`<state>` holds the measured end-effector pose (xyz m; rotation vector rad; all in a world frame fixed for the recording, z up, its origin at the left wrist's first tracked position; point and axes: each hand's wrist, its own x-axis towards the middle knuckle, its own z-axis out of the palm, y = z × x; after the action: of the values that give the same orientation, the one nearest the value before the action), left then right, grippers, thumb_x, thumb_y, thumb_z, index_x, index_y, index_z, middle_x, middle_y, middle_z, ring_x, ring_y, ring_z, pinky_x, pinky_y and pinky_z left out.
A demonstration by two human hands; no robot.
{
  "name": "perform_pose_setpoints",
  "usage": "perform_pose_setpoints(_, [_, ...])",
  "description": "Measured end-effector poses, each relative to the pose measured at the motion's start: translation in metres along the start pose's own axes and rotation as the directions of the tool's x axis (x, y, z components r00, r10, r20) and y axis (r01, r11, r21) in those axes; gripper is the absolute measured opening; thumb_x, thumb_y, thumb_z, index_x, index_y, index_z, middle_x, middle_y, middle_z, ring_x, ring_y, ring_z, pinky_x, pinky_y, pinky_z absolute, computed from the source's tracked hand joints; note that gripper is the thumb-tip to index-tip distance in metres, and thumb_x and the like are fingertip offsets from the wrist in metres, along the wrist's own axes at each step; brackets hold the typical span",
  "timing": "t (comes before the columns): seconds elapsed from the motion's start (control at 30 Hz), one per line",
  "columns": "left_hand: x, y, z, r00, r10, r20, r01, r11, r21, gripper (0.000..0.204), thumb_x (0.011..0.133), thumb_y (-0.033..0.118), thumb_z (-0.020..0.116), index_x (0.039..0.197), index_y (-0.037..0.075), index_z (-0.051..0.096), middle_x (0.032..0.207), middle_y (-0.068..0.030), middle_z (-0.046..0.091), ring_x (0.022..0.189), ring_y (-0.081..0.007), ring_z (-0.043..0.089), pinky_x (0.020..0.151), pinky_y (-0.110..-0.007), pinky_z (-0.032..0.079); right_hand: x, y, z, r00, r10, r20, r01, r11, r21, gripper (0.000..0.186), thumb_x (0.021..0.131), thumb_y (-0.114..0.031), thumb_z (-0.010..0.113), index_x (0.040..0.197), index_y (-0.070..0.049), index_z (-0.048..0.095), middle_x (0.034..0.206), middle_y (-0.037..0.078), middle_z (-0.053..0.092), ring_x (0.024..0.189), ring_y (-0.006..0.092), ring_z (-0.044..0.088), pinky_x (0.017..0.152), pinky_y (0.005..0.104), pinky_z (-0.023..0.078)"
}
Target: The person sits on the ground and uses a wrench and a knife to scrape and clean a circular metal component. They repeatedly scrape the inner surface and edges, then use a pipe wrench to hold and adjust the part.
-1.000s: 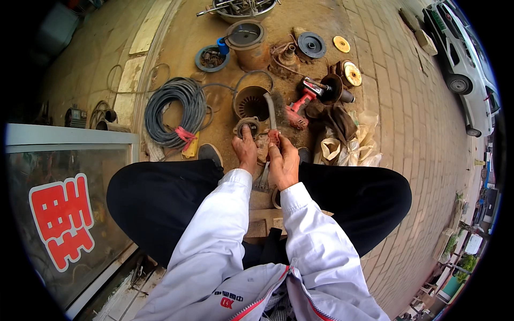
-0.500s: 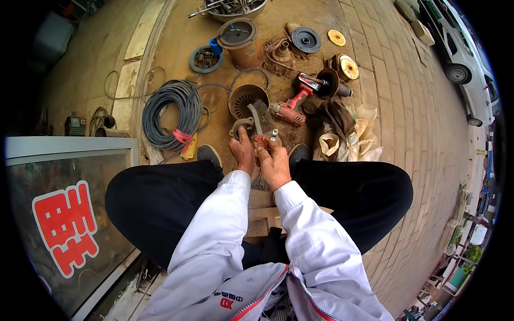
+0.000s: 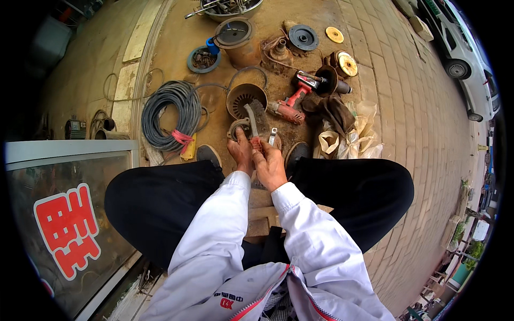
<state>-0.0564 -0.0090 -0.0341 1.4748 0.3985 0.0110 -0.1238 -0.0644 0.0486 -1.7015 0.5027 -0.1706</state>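
In front of my crossed legs, my left hand (image 3: 241, 153) closes on a rusty ring-shaped metal part (image 3: 235, 126). My right hand (image 3: 270, 167) grips a red-handled tool with a curved grey blade (image 3: 251, 120), which lies against the ring's right side. A small shiny metal piece (image 3: 273, 136) sticks up by the right fingers; whether it belongs to the tool I cannot tell. Just beyond the hands rests a rusty slotted bowl-shaped housing (image 3: 235, 109). To its right lies a red cordless power tool (image 3: 289, 111) with its battery. My fingers hide parts of the ring and handle.
A coil of dark cable (image 3: 155, 120) lies left. Farther off stand a rusty cylinder (image 3: 243, 53), a blue dish of small parts (image 3: 203, 60) and a basin of tools (image 3: 235, 9). A dark round disc (image 3: 303, 37) lies beyond. At right are plastic bags (image 3: 361, 134); a glass panel (image 3: 69, 214) stands left.
Both hands still hold the same things. The curved blade has shifted slightly left against the ring, and the shiny piece stands more upright. The whole view has moved slightly.
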Motion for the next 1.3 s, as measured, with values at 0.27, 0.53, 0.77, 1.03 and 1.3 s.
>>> perform_pose_setpoints(0.27, [-0.001, -0.002, -0.006, 0.998, -0.054, 0.008, 0.054, 0.998, -0.026, 0.036, 0.107, 0.029, 0.055, 0.115, -0.004, 0.066, 0.102, -0.0104, 0.073, 0.09, -0.0207, 0.066, 0.08, -0.036, 0.052, 0.0, -0.017, -0.011, 0.969, 0.213, 0.125, -0.211, 0.977, -0.033, 0.032, 0.097, -0.008, 0.054, 0.124, 0.007, 0.063, 0.103, 0.023, 0.073, 0.092, 0.0271, 0.07, 0.084, 0.0372, 0.053])
perform_pose_setpoints(0.53, [0.008, 0.013, -0.012, 0.969, -0.245, -0.04, 0.245, 0.969, 0.013, 0.038, 0.106, 0.035, 0.057, 0.116, -0.001, 0.063, 0.088, -0.0054, 0.066, 0.06, -0.015, 0.057, 0.051, -0.032, 0.047, 0.001, -0.03, -0.019, 0.975, 0.222, -0.021, -0.223, 0.974, -0.04, 0.034, 0.095, -0.01, 0.058, 0.123, 0.008, 0.065, 0.111, 0.028, 0.072, 0.105, 0.0373, 0.072, 0.09, 0.0393, 0.054])
perform_pose_setpoints(0.77, [0.001, 0.043, -0.02, 0.904, -0.427, -0.015, 0.426, 0.903, -0.053, 0.035, 0.102, 0.039, 0.06, 0.104, 0.005, 0.057, 0.076, -0.0045, 0.051, 0.051, -0.0139, 0.045, 0.044, -0.029, 0.034, 0.001, -0.054, -0.024, 0.924, 0.38, 0.05, -0.353, 0.793, 0.496, 0.029, 0.103, -0.018, 0.058, 0.125, -0.001, 0.063, 0.072, 0.003, 0.058, 0.044, 0.0071, 0.042, 0.039, 0.025, 0.031])
perform_pose_setpoints(1.03, [0.02, 0.056, -0.012, 0.822, -0.567, 0.056, 0.559, 0.784, -0.268, 0.033, 0.102, 0.037, 0.062, 0.11, 0.007, 0.056, 0.083, -0.0069, 0.057, 0.057, -0.0136, 0.051, 0.047, -0.028, 0.038, 0.005, -0.053, -0.039, 0.919, 0.389, -0.067, -0.306, 0.81, 0.499, 0.022, 0.092, -0.008, 0.074, 0.107, 0.005, 0.064, 0.077, 0.001, 0.062, 0.055, 0.0075, 0.052, 0.045, 0.0251, 0.039])
perform_pose_setpoints(1.3, [0.03, 0.06, -0.007, 0.763, -0.635, 0.117, 0.646, 0.754, -0.12, 0.044, 0.099, 0.047, 0.062, 0.108, 0.004, 0.062, 0.08, -0.0058, 0.061, 0.063, -0.0149, 0.061, 0.05, -0.031, 0.052, 0.005, -0.027, -0.037, 0.901, 0.427, -0.081, -0.354, 0.83, 0.431, 0.025, 0.091, -0.006, 0.074, 0.11, 0.008, 0.066, 0.087, 0.003, 0.067, 0.069, 0.0077, 0.057, 0.057, 0.025, 0.045])
